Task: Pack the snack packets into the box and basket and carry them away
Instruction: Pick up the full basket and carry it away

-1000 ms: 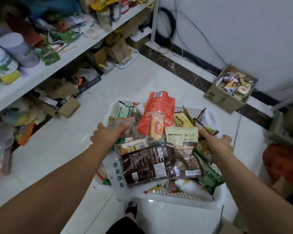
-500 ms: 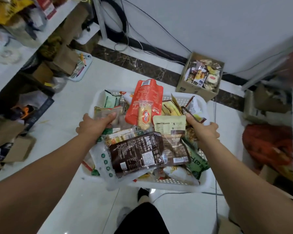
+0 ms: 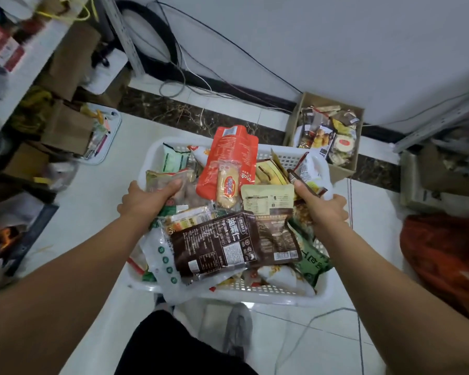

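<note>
A person holds a white basket (image 3: 268, 292), heaped with snack packets (image 3: 214, 244), clear of the floor (image 3: 92, 212). The left hand (image 3: 144, 197) and right hand (image 3: 322, 204) clamp opposite rims, thumbs hooked inward, apparently to pin the loose pile and keep it level. The filled cardboard box (image 3: 343, 171) sits beyond the right hand.

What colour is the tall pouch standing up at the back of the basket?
Orange-red, with white print; the tall pouch shows best in the head view.
</note>
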